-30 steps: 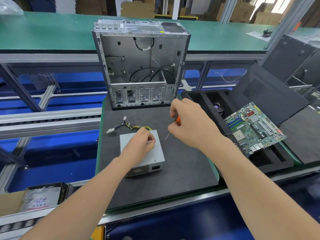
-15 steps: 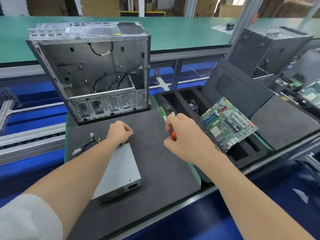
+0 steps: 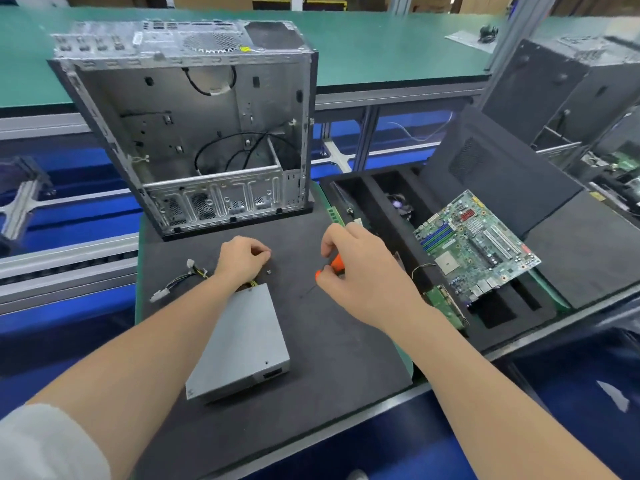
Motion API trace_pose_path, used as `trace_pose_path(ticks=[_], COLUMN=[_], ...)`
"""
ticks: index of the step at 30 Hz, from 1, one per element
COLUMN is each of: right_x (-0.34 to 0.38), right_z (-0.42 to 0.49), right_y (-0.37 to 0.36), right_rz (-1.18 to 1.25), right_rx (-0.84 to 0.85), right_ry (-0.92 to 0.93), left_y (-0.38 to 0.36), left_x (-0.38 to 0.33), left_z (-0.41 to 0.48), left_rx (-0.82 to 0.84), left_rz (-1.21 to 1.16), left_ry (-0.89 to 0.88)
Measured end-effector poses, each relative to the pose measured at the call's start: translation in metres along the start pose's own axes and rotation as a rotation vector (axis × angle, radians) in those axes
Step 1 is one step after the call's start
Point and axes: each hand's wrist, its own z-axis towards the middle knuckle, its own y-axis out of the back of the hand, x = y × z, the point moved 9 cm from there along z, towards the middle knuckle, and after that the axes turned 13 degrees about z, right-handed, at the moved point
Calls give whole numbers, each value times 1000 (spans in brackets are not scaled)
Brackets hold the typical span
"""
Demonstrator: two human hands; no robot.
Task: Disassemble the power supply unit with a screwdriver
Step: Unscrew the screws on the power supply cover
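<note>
The grey metal power supply unit (image 3: 242, 341) lies flat on the black foam mat (image 3: 346, 358), with its yellow and black cables (image 3: 180, 282) trailing to the left. My left hand (image 3: 242, 259) hovers just past the unit's far edge with curled fingers, and nothing shows in them. A small screw (image 3: 268, 271) lies on the mat right beside its fingertips. To the right of the unit, my right hand (image 3: 360, 271) grips an orange-handled screwdriver (image 3: 334, 265). Its thin shaft points down-left at the mat.
An open, stripped computer case (image 3: 207, 133) stands upright at the back of the mat. To the right is a black foam tray (image 3: 502, 317) holding a green motherboard (image 3: 474, 247) and a smaller board (image 3: 446, 306). Conveyor rails run along the left.
My left hand has left the top of the power supply and now sits beyond its far edge, where a screw lies on the mat. The right hand still holds the screwdriver.
</note>
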Motion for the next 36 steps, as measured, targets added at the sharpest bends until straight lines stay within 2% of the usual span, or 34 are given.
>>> trace_pose_path(ticks=[2, 5, 9, 12, 19, 26, 36], right_x=[13, 38, 71, 90, 121, 131, 134], right_z=[5, 13, 20, 17, 4, -3, -2], right_y=[1, 0, -21, -53, -100, -115, -113], right_rz=[53, 144, 198, 236, 205, 172, 154], right_rx=[-33, -66, -11, 112, 288, 322, 295], right_ry=[56, 156, 263, 301, 366, 394, 395], left_y=[21, 46, 62, 66, 55, 44, 36], left_x=[-10, -18, -1, 27, 91, 109, 110], left_z=[-14, -47, -102, -142, -216, -238, -237], left_rx=[-25, 46, 212, 240, 160, 32, 24], left_rz=[-40, -92, -190, -192, -360, -339, -411], left_ry=[-98, -250, -282, -255, -125, -58, 22])
